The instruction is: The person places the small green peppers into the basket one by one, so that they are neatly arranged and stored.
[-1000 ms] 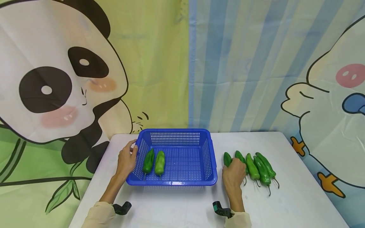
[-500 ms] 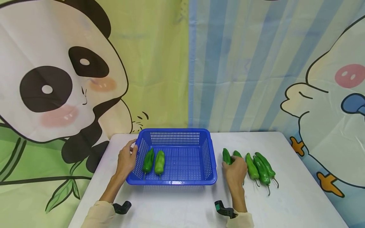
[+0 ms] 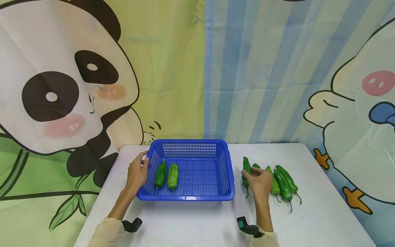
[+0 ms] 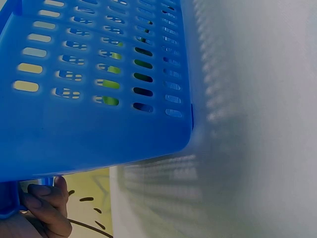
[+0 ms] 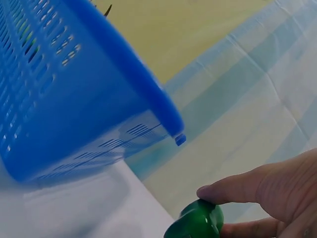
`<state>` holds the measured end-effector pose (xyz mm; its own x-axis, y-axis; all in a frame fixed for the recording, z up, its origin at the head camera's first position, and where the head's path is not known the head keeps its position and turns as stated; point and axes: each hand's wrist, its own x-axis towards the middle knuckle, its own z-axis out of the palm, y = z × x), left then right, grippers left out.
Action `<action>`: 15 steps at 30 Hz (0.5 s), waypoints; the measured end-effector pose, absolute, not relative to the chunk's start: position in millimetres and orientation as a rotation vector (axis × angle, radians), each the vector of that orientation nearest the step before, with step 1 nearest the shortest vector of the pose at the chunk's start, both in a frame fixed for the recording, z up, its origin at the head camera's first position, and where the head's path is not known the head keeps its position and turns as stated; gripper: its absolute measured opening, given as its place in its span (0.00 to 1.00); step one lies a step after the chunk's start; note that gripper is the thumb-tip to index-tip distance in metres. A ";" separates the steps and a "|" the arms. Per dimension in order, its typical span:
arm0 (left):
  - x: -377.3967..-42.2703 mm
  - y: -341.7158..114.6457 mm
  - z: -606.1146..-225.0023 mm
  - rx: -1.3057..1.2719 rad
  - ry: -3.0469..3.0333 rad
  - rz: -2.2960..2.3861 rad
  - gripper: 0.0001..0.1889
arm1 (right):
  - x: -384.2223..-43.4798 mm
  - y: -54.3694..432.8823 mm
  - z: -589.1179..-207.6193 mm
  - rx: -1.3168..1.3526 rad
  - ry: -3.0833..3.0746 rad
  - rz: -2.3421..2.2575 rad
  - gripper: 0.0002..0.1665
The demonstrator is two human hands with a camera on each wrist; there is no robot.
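My right hand (image 3: 260, 181) pinches a green pepper (image 3: 246, 166) between thumb and fingers, to the right of a blue plastic basket (image 3: 185, 198). The pepper's stem points toward me; in the right wrist view, its glossy end (image 5: 198, 220) shows below the thumb. My left hand (image 3: 137, 173) grips the basket's left rim, its fingers (image 4: 52, 210) curled at the edge in the left wrist view. Inside the basket, on its left side, lie a dark green pepper (image 3: 160, 175) and a lighter one (image 3: 173, 176), side by side.
Right of my right hand several more green peppers (image 3: 282, 185) lie in a row on the white table (image 3: 191, 226); one is partly hidden behind the fingers. A cartoon-printed curtain (image 3: 172, 85) hangs behind the table. Black mounts (image 3: 132, 225) sit at both wrists.
My right hand has drawn one pepper slightly away from the row, turning so that more of the pepper and its stem show. The left hand and basket stay put.
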<state>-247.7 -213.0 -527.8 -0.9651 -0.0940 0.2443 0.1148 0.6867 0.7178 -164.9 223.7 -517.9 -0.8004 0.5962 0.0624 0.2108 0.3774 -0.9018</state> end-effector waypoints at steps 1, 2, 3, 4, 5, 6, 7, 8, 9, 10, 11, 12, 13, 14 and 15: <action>-247.8 -212.8 -528.0 -0.017 -2.637 -1.149 0.24 | -164.3 224.3 -517.2 -0.708 -2.247 1.425 0.28; -247.5 -212.8 -528.3 -0.019 -2.638 -1.150 0.24 | -163.7 224.7 -516.5 -0.717 -2.228 1.462 0.28; -247.7 -212.5 -528.4 -0.017 -2.636 -1.148 0.24 | -163.1 225.2 -515.6 -0.730 -2.204 1.507 0.28; -247.6 -212.4 -528.4 -0.016 -2.637 -1.145 0.24 | -162.9 225.8 -514.8 -0.744 -2.175 1.562 0.28; -247.5 -212.3 -528.5 -0.016 -2.637 -1.143 0.24 | -162.7 226.3 -513.5 -0.762 -2.145 1.615 0.29; -247.5 -212.3 -528.5 -0.015 -2.637 -1.142 0.24 | -162.7 227.0 -512.3 -0.776 -2.113 1.674 0.30; -247.6 -212.6 -528.5 -0.015 -2.637 -1.141 0.24 | -162.8 227.8 -510.9 -0.789 -2.081 1.736 0.31; -247.6 -212.7 -528.6 -0.012 -2.636 -1.140 0.24 | -163.0 228.8 -509.7 -0.803 -2.054 1.791 0.32; -247.8 -212.6 -528.4 -0.009 -2.635 -1.136 0.24 | -163.3 230.0 -508.5 -0.811 -2.026 1.841 0.33; -247.8 -212.6 -528.3 -0.009 -2.636 -1.136 0.24 | -163.3 231.0 -507.1 -0.815 -2.004 1.883 0.34; -248.0 -212.7 -528.3 -0.009 -2.635 -1.138 0.24 | -163.3 232.1 -505.8 -0.820 -1.987 1.918 0.35; -248.0 -212.8 -528.2 -0.009 -2.634 -1.140 0.24 | -163.2 233.3 -504.6 -0.820 -1.978 1.947 0.36; -248.0 -212.8 -528.0 -0.009 -2.634 -1.141 0.24 | -163.3 234.5 -503.7 -0.821 -1.974 1.966 0.36; -248.0 -212.7 -527.9 -0.007 -2.636 -1.143 0.24 | -163.1 235.4 -502.7 -0.822 -1.973 1.979 0.36; -248.0 -213.0 -527.7 -0.008 -2.638 -1.145 0.24 | -162.9 236.0 -501.5 -0.819 -1.971 1.990 0.37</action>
<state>-248.0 -213.0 -527.7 -0.9650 -0.0994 0.2427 0.1094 0.6885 0.7170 -162.9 236.0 -501.5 -0.8197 0.5252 -0.2284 0.2232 -0.0743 -0.9719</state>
